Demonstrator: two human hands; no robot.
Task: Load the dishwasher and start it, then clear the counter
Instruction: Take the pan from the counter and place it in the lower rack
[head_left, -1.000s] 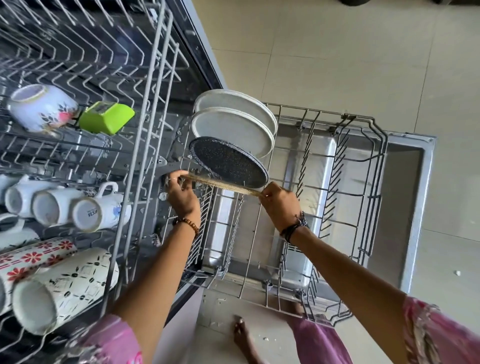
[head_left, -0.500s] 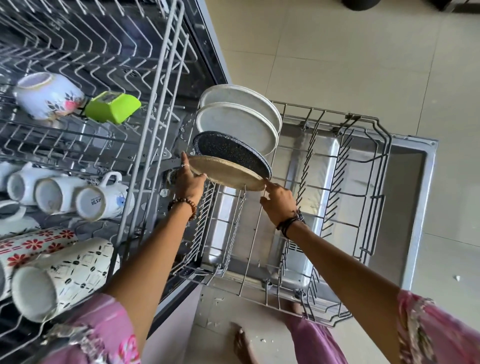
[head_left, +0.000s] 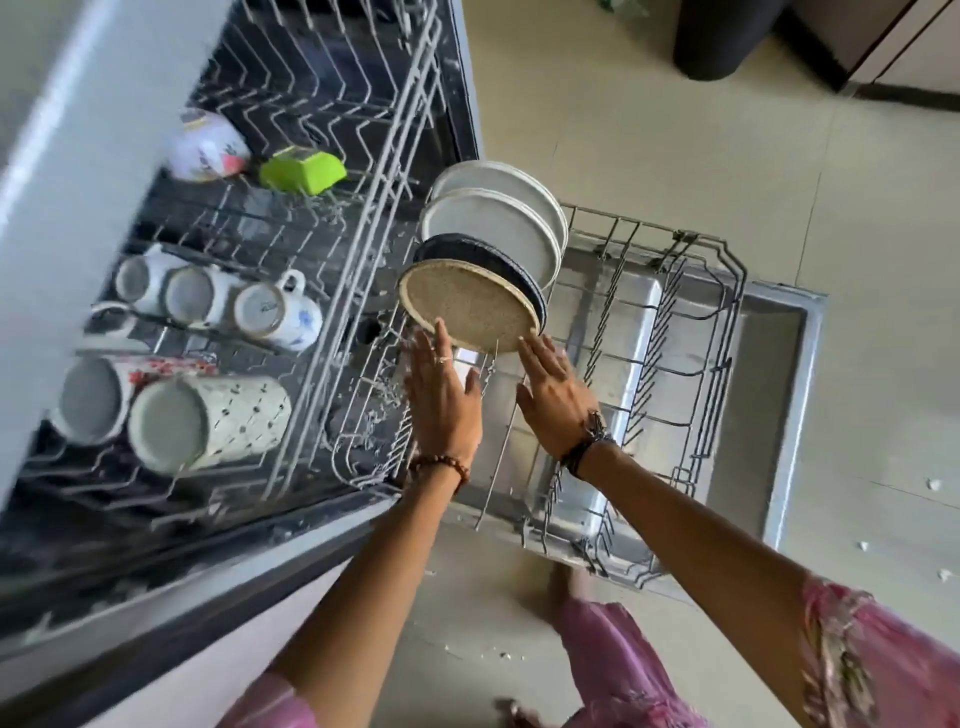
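Both hands sit mid-frame w/ fingers straight, holding nothing. Left hand (head_left: 441, 389) is spread flat, fingertips at the lower left edge of the beige plate (head_left: 467, 304); can't tell if they touch. Right hand (head_left: 553, 389) is also flat, fingertips at the plate's lower right rim, touching or nearly so. Beaded bracelet on the left wrist, dark band on the right, pink sleeves at frame bottom.

The beige plate stands on edge in the lower rack (head_left: 675, 332), front of a row of 4: a dark speckled plate (head_left: 498, 260) just behind it, then 2 white plates (head_left: 498, 223) toward upper center. The lower rack is pulled out over the open dishwasher door (head_left: 779, 389), right of center; rest of it is bare wire.

Upper rack (head_left: 332, 260), left side of frame: 3 white mugs (head_left: 218, 301) on their sides, 2 patterned tall cups (head_left: 208, 421) lower left, a floral bowl (head_left: 208, 148) & a green container (head_left: 304, 169) upper left. Beige tile floor (head_left: 675, 130) upper right, dark bin (head_left: 722, 36) at top edge.
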